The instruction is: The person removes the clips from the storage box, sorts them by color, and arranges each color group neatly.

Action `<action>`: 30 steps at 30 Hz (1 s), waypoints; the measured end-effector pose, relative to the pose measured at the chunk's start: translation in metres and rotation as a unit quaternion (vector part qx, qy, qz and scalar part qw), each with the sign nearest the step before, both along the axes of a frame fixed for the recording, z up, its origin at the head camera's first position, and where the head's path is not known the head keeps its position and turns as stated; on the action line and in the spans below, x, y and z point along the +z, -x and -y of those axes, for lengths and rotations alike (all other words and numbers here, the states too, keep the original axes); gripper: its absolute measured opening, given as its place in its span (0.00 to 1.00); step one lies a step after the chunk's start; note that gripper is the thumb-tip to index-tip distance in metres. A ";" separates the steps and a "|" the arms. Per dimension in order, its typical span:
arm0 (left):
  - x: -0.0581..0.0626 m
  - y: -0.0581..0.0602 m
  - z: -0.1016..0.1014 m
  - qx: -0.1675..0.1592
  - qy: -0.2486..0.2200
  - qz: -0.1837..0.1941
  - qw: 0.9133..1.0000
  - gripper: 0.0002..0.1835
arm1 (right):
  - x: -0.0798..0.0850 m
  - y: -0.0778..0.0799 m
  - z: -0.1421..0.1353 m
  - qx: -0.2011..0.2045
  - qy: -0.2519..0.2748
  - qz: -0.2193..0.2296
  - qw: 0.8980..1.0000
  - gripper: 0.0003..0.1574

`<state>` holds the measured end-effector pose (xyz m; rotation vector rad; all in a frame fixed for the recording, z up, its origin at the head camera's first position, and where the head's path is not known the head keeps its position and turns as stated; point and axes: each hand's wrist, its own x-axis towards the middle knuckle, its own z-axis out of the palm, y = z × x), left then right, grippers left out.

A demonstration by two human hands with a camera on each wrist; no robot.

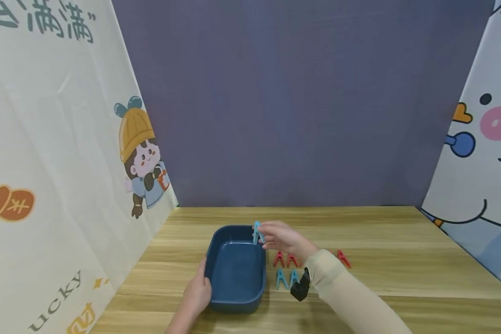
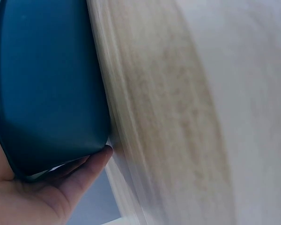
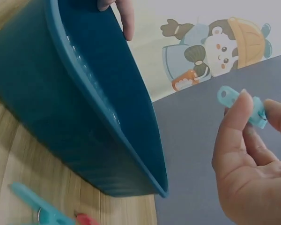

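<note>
A dark blue rectangular basin [image 1: 234,269] stands on the table. My left hand [image 1: 198,292] grips its left side. In the left wrist view, the fingers [image 2: 86,178] lie against the basin's outer wall [image 2: 51,93]. My right hand [image 1: 281,236] is raised at the basin's far right corner and pinches a light blue clothespin [image 1: 256,233]. The right wrist view shows that clothespin [image 3: 243,105] between thumb and fingers, apart from the basin's rim [image 3: 91,93]. Right of the basin lie red clothespins [image 1: 279,259] and blue clothespins [image 1: 281,279]; the right forearm hides part of the rows.
The wood-grain table [image 1: 384,278] reaches back to a plain dark wall [image 1: 296,102]. White printed panels, one with a cartoon child [image 1: 144,157], stand left and right. A black strap piece [image 1: 300,286] sits at the right wrist.
</note>
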<state>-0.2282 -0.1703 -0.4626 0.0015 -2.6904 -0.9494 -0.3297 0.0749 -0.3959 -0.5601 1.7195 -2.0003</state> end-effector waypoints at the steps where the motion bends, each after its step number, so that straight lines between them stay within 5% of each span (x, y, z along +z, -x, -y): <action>1: 0.000 0.000 0.000 0.000 0.000 0.001 1.000 0.27 | -0.001 0.000 -0.003 -0.001 0.003 -0.001 1.000 0.31; 19: -0.001 -0.001 0.001 -0.002 -0.004 0.006 1.000 0.27 | -0.007 -0.005 -0.050 -0.002 0.048 0.025 0.999 0.26; 30: 0.002 -0.002 0.002 -0.003 0.000 0.005 1.000 0.27 | -0.006 -0.012 -0.066 -0.024 0.050 0.038 0.998 0.34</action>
